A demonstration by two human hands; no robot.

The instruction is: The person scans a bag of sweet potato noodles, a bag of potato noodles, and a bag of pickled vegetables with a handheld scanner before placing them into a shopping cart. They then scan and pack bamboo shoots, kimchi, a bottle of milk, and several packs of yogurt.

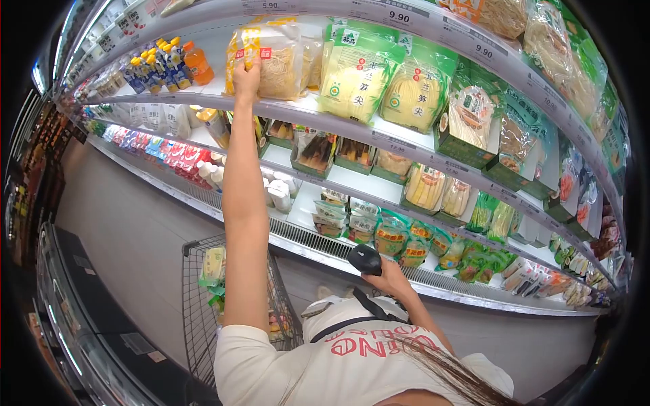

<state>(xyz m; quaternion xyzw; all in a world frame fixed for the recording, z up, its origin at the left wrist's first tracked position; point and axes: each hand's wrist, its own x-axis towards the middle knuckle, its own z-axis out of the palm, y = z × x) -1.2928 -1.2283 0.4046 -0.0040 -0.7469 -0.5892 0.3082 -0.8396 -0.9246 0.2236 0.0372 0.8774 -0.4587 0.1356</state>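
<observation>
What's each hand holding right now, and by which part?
The left hand grips a clear-and-yellow plastic food package by its left side. The right hand holds a rounded black handheld object by its near end.

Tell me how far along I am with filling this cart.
Done: the cart already holds a green pack. In hand: your left hand grips a yellow pack at the shelf; your right hand holds a black object. Left: probably the yellow pack, not yet in the cart; I can't tell what else.
</observation>
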